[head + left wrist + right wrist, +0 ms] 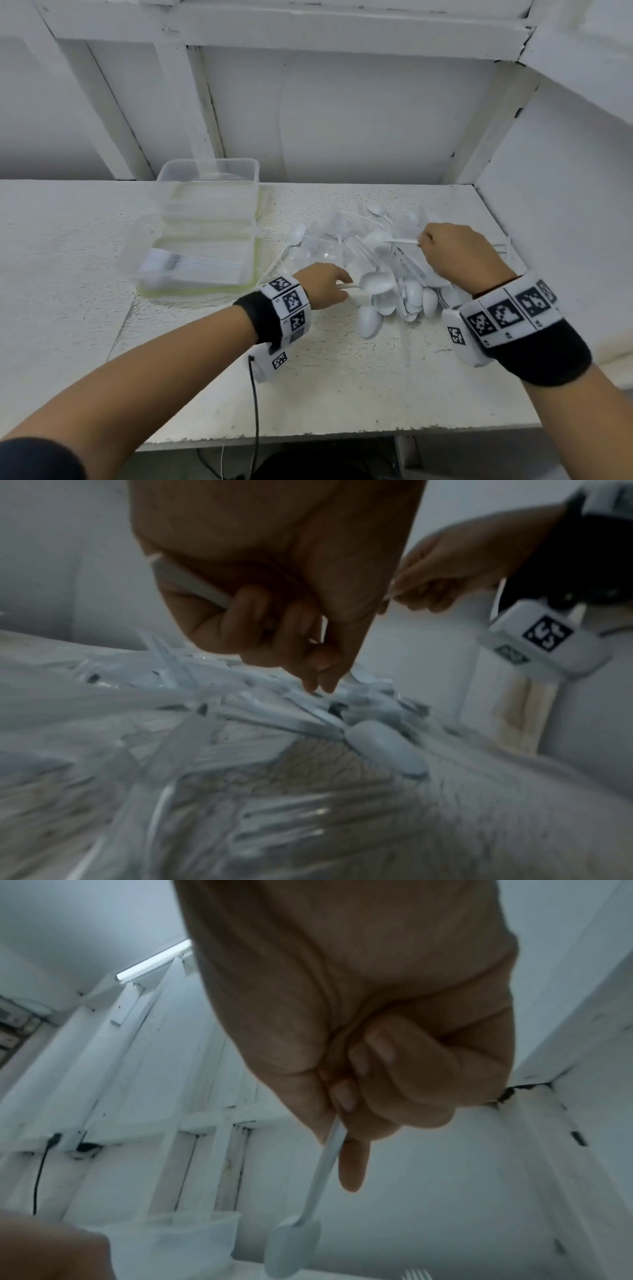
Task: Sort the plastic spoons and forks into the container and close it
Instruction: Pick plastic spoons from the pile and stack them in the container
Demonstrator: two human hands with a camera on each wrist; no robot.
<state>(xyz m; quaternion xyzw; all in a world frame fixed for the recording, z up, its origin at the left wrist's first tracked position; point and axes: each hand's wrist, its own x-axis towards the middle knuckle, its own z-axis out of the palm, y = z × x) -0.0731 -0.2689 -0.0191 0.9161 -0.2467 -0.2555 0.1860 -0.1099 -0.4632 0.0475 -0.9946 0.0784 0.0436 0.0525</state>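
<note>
A heap of white plastic spoons and forks (383, 270) lies on the white table (325, 383). My left hand (334, 284) hovers at the heap's near left edge and grips a white spoon (375, 283) by its handle (192, 584); its thumb and forefinger point down at the heap (240, 696). My right hand (426, 240) is over the far right of the heap and pinches the handle of another spoon (387, 239), whose bowl (291, 1250) hangs below the fist. The clear container (205, 236) stands open to the left, with a neat row of cutlery (191, 265) inside.
White walls and wooden posts close off the back and right side of the table. A black cable (255, 411) hangs over the front edge by my left wrist. A fork's tines (416, 1274) show at the bottom of the right wrist view.
</note>
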